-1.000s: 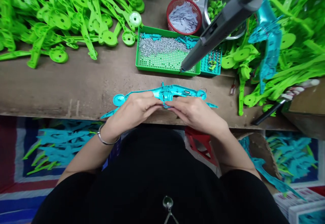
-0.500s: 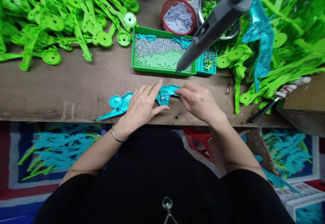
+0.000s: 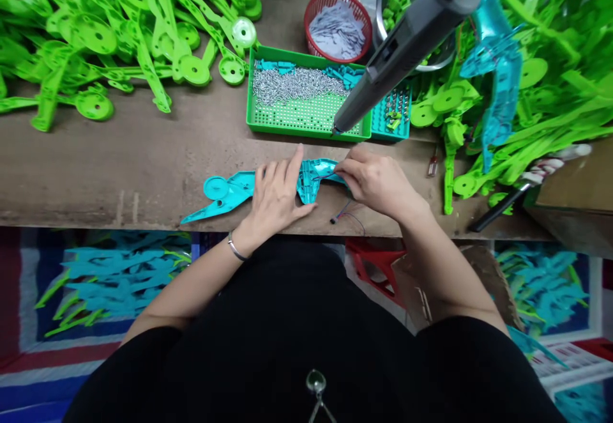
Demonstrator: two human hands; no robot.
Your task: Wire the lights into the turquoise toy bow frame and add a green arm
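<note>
A turquoise plastic half-shell (image 3: 234, 193) lies open side up near the table's front edge, with a round lobe toward its left end. My left hand (image 3: 275, 199) lies across its middle, fingers bent over the upper edge and thumb along the lower edge, holding it against the table. Thin dark wires (image 3: 326, 175) run inside the shell's right part. My right hand (image 3: 376, 177) is closed in a pinch on these wires at the shell's right end; the fingertips partly hide them. Below that hand, loose wires with a small dark connector (image 3: 334, 220) rest on the table.
A green tray (image 3: 306, 130) of screws stands behind the shell, beside a turquoise tray (image 3: 405, 132). A grey electric screwdriver (image 3: 397, 59) hangs over them. Behind are a red basket (image 3: 309, 33) and a metal bowl (image 3: 383, 1). Lime-green parts (image 3: 96, 33) pile up left and right.
My left hand has shifted slightly right along the shell, its fingers more bent. My right hand stays pinched at the right end, moved slightly right, with more dark wire showing inside the shell.
</note>
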